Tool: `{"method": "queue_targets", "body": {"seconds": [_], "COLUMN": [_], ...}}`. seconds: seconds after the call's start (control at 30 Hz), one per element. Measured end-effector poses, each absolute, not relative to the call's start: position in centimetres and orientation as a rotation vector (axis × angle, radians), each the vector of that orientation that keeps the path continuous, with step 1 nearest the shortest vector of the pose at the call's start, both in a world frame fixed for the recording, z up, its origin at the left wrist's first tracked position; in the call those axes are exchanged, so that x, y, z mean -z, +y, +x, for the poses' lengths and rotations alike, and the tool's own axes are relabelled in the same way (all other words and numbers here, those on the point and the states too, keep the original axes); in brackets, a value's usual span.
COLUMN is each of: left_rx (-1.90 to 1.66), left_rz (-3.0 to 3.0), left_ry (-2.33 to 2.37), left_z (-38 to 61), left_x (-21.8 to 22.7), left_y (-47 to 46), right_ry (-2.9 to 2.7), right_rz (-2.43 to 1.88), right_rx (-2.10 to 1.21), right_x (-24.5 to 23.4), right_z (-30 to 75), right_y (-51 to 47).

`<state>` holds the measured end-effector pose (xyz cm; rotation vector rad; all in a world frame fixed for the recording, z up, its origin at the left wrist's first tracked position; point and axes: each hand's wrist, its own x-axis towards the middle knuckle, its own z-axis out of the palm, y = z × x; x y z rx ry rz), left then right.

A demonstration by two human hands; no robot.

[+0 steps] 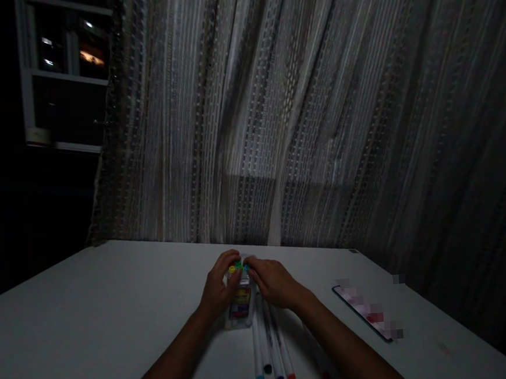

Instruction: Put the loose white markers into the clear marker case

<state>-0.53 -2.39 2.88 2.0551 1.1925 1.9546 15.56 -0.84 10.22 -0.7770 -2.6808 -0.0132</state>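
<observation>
A clear plastic marker case [240, 310] with a printed label stands on the table in front of me. Yellow, green and blue marker ends show at its top. My left hand [219, 285] wraps round the upper left side of the case, its thumb and fingers bent beside the coloured ends. On the other side, my right hand [275, 280] has its fingertips closed at a blue-ended marker [247, 268] at the case's top. Several white markers [271, 343] with light blue, dark, purple and orange ends lie just below my right hand, pointing towards me.
A red-ended marker [323, 371] lies partly hidden by my right forearm. Farther right is a flat, dark-edged object [363, 315], its surface blurred out. The white table [114, 317] ends at a patterned curtain [252, 125]; a dark window [69, 75] is at upper left.
</observation>
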Motion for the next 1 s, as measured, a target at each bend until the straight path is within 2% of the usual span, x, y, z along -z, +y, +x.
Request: {"method": "queue_targets", "body": {"seconds": [1.0], "left_rx": [-1.957], "left_rz": [2.086], "left_ry": [1.191], "left_z": [-0.56], "left_x": [-2.89], "left_y": [-2.25], "right_ry": [-2.639], "right_rz": [-0.677], "right_rx": [0.009], "right_x": [-9.60], "right_z": [15.54], "right_y": [-0.32]}}
